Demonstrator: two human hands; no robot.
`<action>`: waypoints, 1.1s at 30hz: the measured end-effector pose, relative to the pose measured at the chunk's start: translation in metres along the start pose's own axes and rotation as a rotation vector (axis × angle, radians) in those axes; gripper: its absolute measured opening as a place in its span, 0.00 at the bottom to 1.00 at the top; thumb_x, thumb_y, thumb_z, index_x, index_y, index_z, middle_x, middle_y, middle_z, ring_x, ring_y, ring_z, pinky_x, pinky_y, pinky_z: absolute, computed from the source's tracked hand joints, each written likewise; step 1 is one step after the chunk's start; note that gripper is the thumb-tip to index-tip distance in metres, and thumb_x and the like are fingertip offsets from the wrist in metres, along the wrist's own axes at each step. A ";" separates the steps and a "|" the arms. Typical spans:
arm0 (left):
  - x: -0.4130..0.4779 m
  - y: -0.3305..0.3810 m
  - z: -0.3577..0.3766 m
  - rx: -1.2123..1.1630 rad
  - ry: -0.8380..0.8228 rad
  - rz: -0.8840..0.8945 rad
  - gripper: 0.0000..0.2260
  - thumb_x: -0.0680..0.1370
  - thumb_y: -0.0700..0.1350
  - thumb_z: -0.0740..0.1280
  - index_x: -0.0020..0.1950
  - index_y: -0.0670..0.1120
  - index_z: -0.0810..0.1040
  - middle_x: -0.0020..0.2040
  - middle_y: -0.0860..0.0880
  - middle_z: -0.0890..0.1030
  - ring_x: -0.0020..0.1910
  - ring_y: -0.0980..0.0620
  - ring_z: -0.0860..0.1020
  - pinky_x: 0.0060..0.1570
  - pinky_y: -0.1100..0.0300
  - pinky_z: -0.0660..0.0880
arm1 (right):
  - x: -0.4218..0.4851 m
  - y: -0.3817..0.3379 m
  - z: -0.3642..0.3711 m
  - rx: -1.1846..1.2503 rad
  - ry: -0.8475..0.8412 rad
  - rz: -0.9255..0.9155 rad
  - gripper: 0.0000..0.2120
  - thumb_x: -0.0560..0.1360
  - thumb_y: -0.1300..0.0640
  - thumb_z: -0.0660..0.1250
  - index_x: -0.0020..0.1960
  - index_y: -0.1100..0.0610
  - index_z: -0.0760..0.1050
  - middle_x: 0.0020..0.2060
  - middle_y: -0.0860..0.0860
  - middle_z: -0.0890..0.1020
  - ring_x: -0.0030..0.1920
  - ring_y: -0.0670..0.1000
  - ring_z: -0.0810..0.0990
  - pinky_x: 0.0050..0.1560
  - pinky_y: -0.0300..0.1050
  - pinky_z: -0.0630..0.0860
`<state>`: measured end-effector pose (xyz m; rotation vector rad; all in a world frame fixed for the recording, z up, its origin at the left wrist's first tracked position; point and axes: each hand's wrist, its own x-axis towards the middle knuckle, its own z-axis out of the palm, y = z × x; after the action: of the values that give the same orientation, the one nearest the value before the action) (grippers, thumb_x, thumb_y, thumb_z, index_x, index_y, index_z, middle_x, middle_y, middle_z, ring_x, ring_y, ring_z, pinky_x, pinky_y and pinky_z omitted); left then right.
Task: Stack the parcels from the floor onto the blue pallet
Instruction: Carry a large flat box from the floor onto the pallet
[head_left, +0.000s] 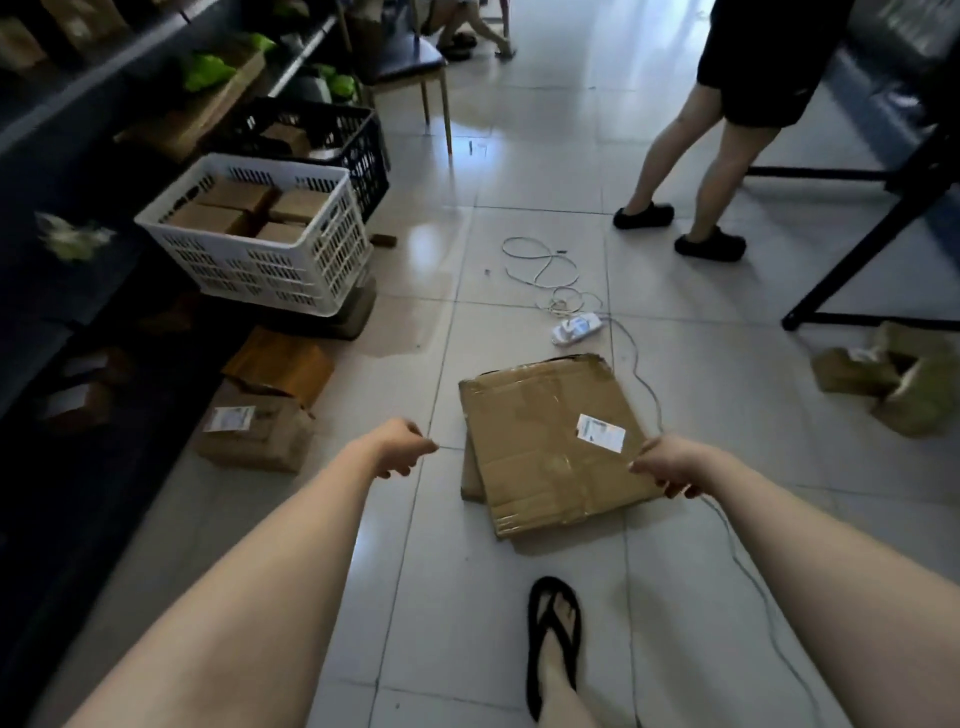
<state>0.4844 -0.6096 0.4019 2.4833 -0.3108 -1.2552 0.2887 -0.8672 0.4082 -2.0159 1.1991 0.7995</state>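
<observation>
Between both sets of fingers: flat cardboard parcel (550, 441) lying on floor. L hand (402, 447) hovering short of its left edge, fingers loosely curled, empty. R hand (670, 465) curling over right edge; contact unclear. Should be sliding fingertips under both sides, avoiding cable (657, 405) by R fingers. Blue pallet not visible.

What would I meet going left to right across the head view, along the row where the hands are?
labelled brown parcel → left hand → flat cardboard parcel → right hand → heap of small parcels
</observation>
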 end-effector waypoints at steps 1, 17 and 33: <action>0.024 0.008 0.010 -0.044 0.001 -0.016 0.12 0.79 0.51 0.63 0.54 0.43 0.74 0.47 0.44 0.77 0.43 0.47 0.76 0.42 0.58 0.71 | 0.025 0.007 -0.001 0.067 0.037 0.003 0.06 0.77 0.55 0.65 0.52 0.54 0.73 0.33 0.51 0.73 0.33 0.52 0.74 0.28 0.35 0.66; 0.478 -0.118 0.348 -0.864 -0.094 -0.507 0.42 0.64 0.62 0.74 0.70 0.43 0.67 0.68 0.44 0.73 0.66 0.42 0.72 0.64 0.43 0.70 | 0.508 0.123 0.283 1.543 -0.247 0.737 0.38 0.62 0.40 0.76 0.64 0.57 0.69 0.68 0.57 0.71 0.66 0.63 0.69 0.64 0.67 0.62; 0.261 -0.053 0.130 -1.273 -0.252 -0.350 0.57 0.42 0.56 0.83 0.69 0.45 0.71 0.65 0.40 0.76 0.65 0.39 0.74 0.64 0.37 0.69 | 0.321 -0.018 0.108 1.606 -0.222 0.306 0.12 0.74 0.51 0.68 0.55 0.57 0.77 0.37 0.55 0.85 0.45 0.55 0.81 0.48 0.58 0.80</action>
<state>0.5346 -0.6764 0.1173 1.2939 0.6986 -1.2701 0.4138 -0.9382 0.1009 -0.4254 1.3013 0.0005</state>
